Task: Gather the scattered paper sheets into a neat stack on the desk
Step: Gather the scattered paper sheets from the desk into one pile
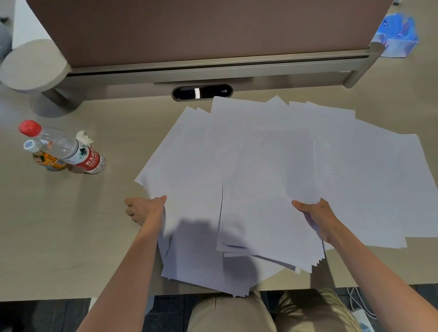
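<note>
Several white paper sheets lie fanned and overlapping across the middle and right of the beige desk. A partly squared bundle sits lifted on top, its lower edges uneven. My right hand grips that bundle at its right edge, thumb on top. My left hand holds the left edge of the lower sheets, thumb over the paper and fingers curled beneath. Some sheets hang over the desk's front edge.
Two bottles, one with a red cap, stand at the left beside a crumpled tissue. A brown divider panel and a cable slot line the back. A blue box sits far right. My lap is below the desk edge.
</note>
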Motion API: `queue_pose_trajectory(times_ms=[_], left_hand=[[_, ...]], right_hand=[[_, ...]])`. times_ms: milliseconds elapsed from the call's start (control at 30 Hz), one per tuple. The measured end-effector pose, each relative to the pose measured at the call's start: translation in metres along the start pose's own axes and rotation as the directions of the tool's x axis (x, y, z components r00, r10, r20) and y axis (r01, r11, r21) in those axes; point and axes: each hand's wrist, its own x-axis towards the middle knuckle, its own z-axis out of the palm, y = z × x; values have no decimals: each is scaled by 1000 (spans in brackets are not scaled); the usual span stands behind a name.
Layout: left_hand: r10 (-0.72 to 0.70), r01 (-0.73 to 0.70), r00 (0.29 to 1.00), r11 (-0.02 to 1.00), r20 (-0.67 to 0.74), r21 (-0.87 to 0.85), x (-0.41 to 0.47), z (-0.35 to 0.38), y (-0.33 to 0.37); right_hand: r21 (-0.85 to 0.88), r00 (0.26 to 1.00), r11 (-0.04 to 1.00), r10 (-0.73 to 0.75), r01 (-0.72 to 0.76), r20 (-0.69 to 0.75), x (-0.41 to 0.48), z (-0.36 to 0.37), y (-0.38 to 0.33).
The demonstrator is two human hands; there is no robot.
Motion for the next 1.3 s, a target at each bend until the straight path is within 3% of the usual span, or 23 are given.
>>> queue_pose_trajectory(times_ms=[133, 233, 367, 467, 633, 800, 900, 967, 1100, 1167, 1300], left_hand=[[120, -108, 987, 987, 103, -118, 4, -2, -12], [243, -146, 943, 917, 228, -370, -6, -9, -18], [395, 110, 747, 720, 535, -685, -1, -23, -29], [397, 205, 696, 688, 598, -696, 3, -31, -39], [269, 164, 590, 884, 761, -439, -18, -41, -44], [247, 249, 626, 836, 740, -490, -42, -53, -50], [176, 81, 560, 961, 810, -265, -58, -57, -55], [124, 4, 580, 988, 805, -155, -59, -50, -56], [21, 84, 639, 992, 769, -96, -49, -31, -55], [52, 26, 654, 996, 754, -90, -50, -26, -58], [270, -192, 746, 962, 609, -193, -60, -19, -58]], right_hand=[[4, 1000, 1000, 0, 0, -14, -2, 1, 0], [8, 999, 1000, 18, -18, -28, -4, 2, -3], [4, 999, 1000, 27, -27, -45, -4, 1, -4], [14, 998, 1000, 28, -27, -58, -5, 3, -4], [42, 997, 999, 15, -12, -72, -6, 6, 1], [80, 997, 997, -3, 10, -76, -9, 7, 6], [105, 997, 994, 0, 9, -81, -10, 6, 10], [114, 997, 993, -10, 19, -72, -10, 6, 13], [133, 998, 991, -21, 30, -66, -11, 7, 20], [127, 997, 991, -38, 46, -69, -11, 9, 23], [66, 990, 993, -94, 101, -102, -8, 10, 31]])
